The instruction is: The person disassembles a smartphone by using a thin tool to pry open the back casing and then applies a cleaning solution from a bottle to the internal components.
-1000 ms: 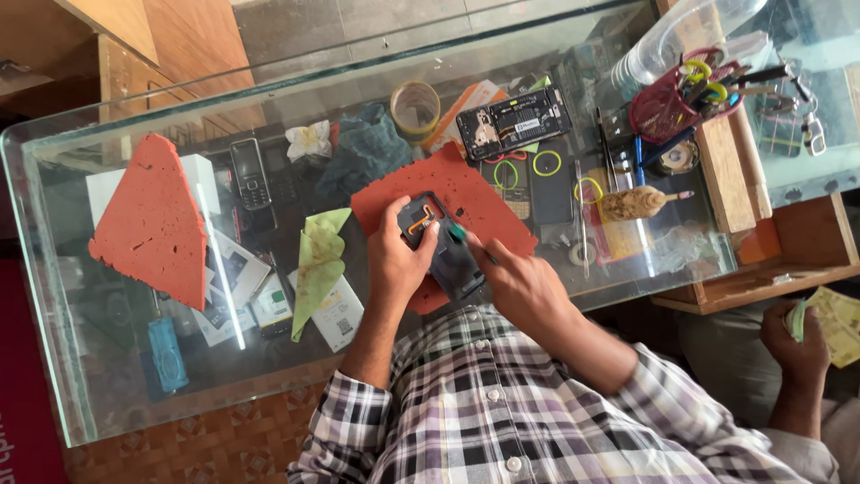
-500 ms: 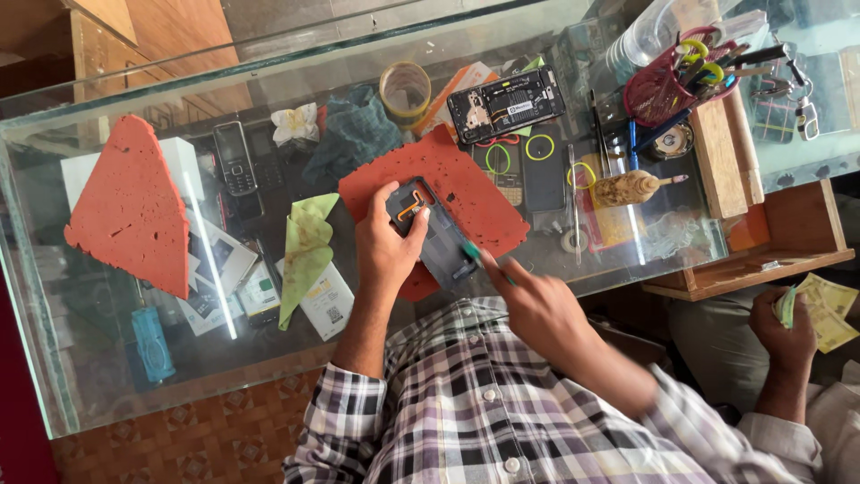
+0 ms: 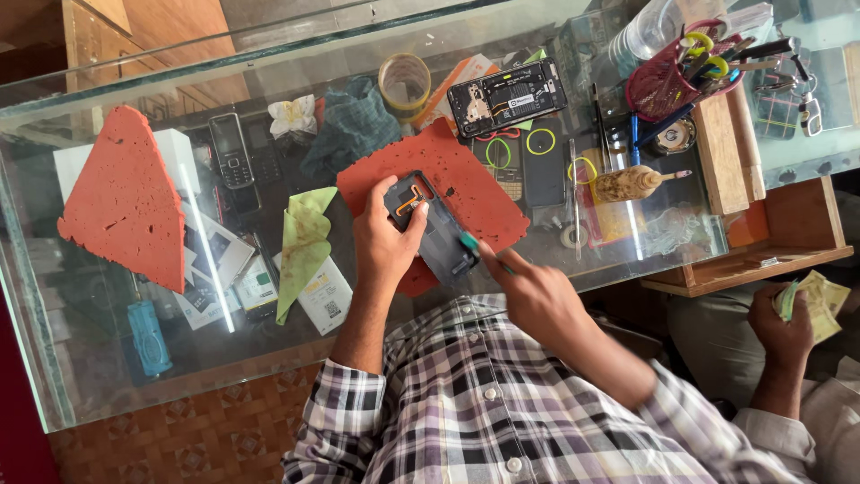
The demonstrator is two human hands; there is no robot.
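The opened dark grey phone with its back cover off (image 3: 432, 227) lies tilted on an orange-red rubber work mat (image 3: 475, 184) near the middle of the glass surface (image 3: 107, 358). Its inside shows a dark frame with a thin orange flex strip curling near the upper end; finer parts are too small to tell. The left hand (image 3: 383, 240) is clamped on the phone's left edge, thumb over the top face and fingers wrapped beneath. The right hand (image 3: 530, 291) is closed around a slim tool with a teal tip (image 3: 472, 243), whose tip touches the phone's lower right edge; the hand looks slightly blurred, so the exact grip is hard to read.

On the surface, just beyond the mat, lie a second opened black phone with its circuit board bare (image 3: 506, 94), a roll of tan tape (image 3: 405, 82), a crumpled teal cloth (image 3: 354, 125) and a few green and yellow rubber bands (image 3: 540, 141). A red mesh pen holder full of tools (image 3: 674, 82) stands at the far right beside a small wooden-handled brush (image 3: 632, 184). To the left rest a triangular orange-red foam piece (image 3: 125, 202), a folded yellow-green cloth (image 3: 305, 237) and a black keypad phone (image 3: 231, 151). Boxes show under the glass. At the right edge, another person's hand (image 3: 784, 314) holds folded banknotes (image 3: 820, 300) beside an open wooden drawer (image 3: 770, 242).
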